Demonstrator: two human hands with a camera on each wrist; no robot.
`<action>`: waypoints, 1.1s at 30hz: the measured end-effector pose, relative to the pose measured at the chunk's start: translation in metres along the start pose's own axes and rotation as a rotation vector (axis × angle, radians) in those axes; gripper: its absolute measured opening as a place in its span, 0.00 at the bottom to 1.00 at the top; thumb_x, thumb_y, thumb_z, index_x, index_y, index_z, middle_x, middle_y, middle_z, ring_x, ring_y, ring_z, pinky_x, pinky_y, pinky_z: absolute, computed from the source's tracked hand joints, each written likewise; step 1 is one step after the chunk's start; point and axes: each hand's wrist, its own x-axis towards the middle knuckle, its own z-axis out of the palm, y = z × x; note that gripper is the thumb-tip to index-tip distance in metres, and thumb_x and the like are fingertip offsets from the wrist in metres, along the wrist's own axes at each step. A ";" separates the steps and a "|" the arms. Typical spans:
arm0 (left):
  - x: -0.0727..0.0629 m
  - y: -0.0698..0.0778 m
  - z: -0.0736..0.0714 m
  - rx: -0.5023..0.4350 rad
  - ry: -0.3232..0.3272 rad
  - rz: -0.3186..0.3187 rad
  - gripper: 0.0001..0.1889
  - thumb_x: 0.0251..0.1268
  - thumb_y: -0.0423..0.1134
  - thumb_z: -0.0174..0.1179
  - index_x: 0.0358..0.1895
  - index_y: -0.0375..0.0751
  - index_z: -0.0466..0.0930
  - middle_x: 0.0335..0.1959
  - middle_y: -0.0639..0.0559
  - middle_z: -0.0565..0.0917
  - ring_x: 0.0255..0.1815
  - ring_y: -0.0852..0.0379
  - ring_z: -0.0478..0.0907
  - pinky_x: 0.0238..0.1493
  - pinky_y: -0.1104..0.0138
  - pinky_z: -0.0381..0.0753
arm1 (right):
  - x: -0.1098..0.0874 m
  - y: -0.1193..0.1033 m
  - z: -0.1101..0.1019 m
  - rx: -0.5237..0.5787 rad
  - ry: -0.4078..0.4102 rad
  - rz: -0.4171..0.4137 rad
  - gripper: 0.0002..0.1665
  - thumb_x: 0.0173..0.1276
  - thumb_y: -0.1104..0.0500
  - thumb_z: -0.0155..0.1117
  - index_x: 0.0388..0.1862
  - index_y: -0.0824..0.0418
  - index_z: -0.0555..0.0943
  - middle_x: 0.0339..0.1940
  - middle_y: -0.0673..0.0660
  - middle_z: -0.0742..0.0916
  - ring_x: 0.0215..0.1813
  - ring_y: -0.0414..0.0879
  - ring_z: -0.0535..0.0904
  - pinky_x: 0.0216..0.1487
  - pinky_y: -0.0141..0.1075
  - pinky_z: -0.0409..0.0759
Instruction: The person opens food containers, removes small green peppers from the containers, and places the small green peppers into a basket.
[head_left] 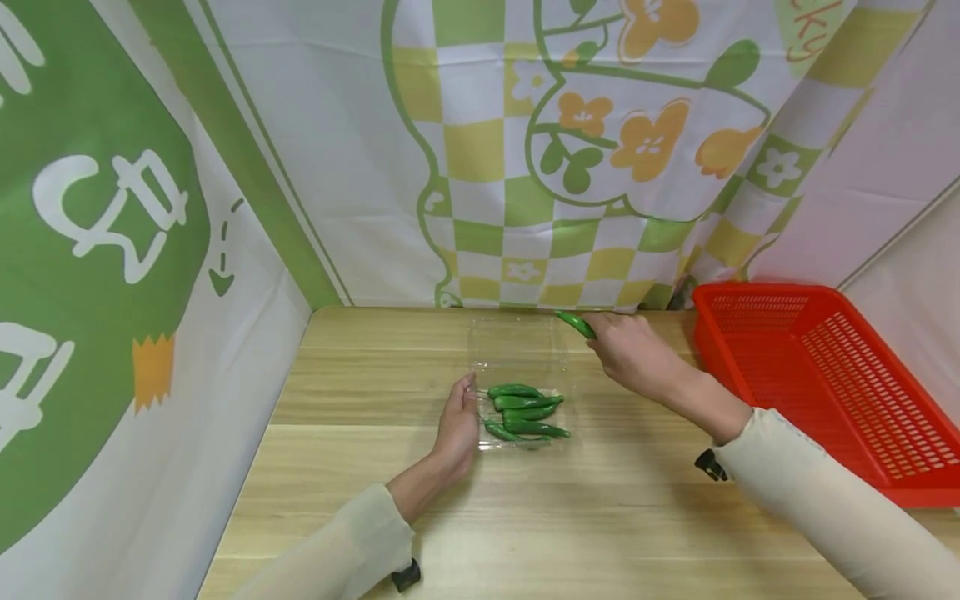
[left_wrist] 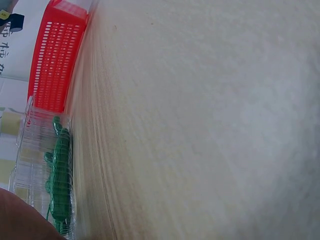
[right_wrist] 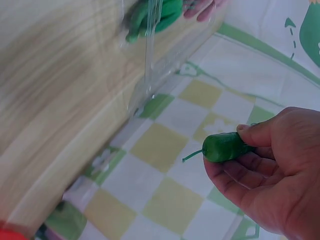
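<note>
Between thumb and fingers, my right hand pinches a green chili pepper, raised beyond the back right of a clear plastic container. Its thin stem sticks out in the right wrist view. The clear plastic container lies with its lid folded open toward the wall. Several green peppers lie side by side inside it. My left hand rests along the container's left side, its fingers extended against the wall. Only part of that hand shows in the left wrist view.
A red plastic basket with perforated sides stands at the right of the wooden table. Behind the table hangs a checkered, flower-printed cloth. A green and white printed cloth hangs on the left.
</note>
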 end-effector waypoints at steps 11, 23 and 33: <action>-0.002 0.000 0.001 0.012 -0.004 -0.008 0.28 0.88 0.32 0.33 0.84 0.33 0.49 0.87 0.35 0.47 0.87 0.33 0.38 0.86 0.41 0.37 | -0.006 0.028 -0.029 -0.071 0.000 0.058 0.06 0.71 0.71 0.67 0.38 0.68 0.78 0.25 0.56 0.80 0.27 0.52 0.78 0.23 0.45 0.81; -0.002 0.000 0.000 0.015 -0.005 -0.008 0.28 0.88 0.33 0.33 0.85 0.34 0.49 0.88 0.36 0.46 0.87 0.33 0.38 0.86 0.41 0.36 | -0.015 0.065 -0.061 -0.098 0.031 0.123 0.05 0.69 0.72 0.65 0.38 0.69 0.77 0.25 0.58 0.81 0.27 0.56 0.78 0.24 0.52 0.80; -0.002 0.000 -0.001 0.019 -0.001 -0.003 0.27 0.88 0.33 0.33 0.85 0.34 0.49 0.87 0.36 0.47 0.87 0.33 0.39 0.86 0.41 0.37 | -0.024 0.097 -0.083 -0.100 -0.053 0.273 0.01 0.71 0.70 0.61 0.38 0.67 0.77 0.25 0.58 0.81 0.26 0.55 0.76 0.23 0.48 0.73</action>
